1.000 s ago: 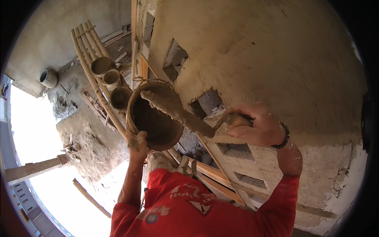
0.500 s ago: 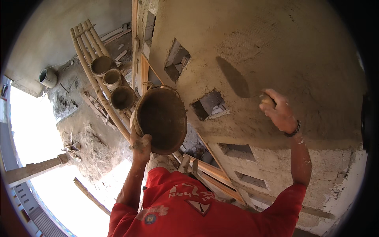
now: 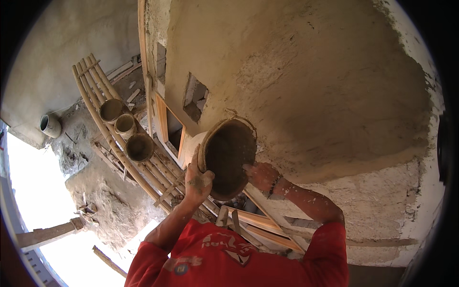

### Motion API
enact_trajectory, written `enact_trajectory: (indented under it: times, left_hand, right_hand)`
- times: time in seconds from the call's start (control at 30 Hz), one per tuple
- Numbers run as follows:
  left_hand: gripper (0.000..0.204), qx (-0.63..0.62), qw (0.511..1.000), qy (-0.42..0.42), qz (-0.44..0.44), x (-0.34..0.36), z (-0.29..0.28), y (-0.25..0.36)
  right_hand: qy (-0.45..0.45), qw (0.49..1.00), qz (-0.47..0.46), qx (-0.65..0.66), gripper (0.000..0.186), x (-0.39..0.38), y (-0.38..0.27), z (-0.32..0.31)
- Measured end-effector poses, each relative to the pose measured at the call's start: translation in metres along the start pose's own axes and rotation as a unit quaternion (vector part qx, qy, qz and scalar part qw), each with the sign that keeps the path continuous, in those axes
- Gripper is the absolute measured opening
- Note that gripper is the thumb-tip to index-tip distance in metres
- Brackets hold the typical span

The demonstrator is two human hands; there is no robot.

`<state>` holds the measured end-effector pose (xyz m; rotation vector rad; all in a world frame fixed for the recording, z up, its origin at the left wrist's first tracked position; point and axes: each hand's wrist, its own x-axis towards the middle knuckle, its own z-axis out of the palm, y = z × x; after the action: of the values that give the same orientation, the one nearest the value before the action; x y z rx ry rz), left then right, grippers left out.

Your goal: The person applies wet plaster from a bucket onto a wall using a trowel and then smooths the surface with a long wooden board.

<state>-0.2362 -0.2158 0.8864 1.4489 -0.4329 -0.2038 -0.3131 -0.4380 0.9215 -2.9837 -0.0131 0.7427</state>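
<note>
Bucket (image 3: pixel 230 154), gripped by the left hand (image 3: pixel 197 183) at its left edge, is best kept steady; what the right hand (image 3: pixel 263 176), by the right edge, holds, I cannot tell.

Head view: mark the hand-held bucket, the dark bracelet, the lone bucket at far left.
Hand-held bucket (image 3: pixel 233 135): head view, inner surface below the rim.
Dark bracelet (image 3: pixel 274 185): head view, band across the wrist.
Lone bucket (image 3: pixel 54 126): head view, outer side wall.
</note>
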Motion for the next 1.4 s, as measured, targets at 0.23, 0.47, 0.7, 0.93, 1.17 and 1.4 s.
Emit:
enact_trajectory:
  times: [0.23,0.47,0.7,0.93,1.17,1.4]
  left_hand:
    - [0.074,-0.031,0.999,-0.034,-0.001,0.006,-0.001,0.000]
    - [0.072,-0.113,0.993,-0.021,0.008,0.011,-0.009,0.025]
    - [0.072,-0.132,0.989,0.010,-0.072,0.020,-0.025,0.034]
    - [0.067,-0.061,0.995,0.072,-0.038,0.018,-0.050,0.029]
    - [0.067,-0.062,0.990,0.130,-0.013,0.008,-0.064,0.033]
    - [0.068,-0.060,0.989,0.127,-0.045,-0.002,-0.055,0.019]
  right_hand:
    - [0.117,0.972,-0.059,0.195,0.038,-0.015,0.005,0.029]
    - [0.207,0.965,-0.004,0.160,0.037,-0.036,0.019,-0.003]
    - [0.199,0.966,0.000,0.162,0.037,-0.051,0.019,-0.099]
    - [0.251,0.958,-0.111,0.079,0.037,-0.086,-0.029,-0.243]
    - [0.192,0.943,-0.166,0.214,0.055,-0.102,-0.035,-0.311]
    - [0.586,0.797,0.146,0.016,0.050,-0.149,0.057,-0.385]
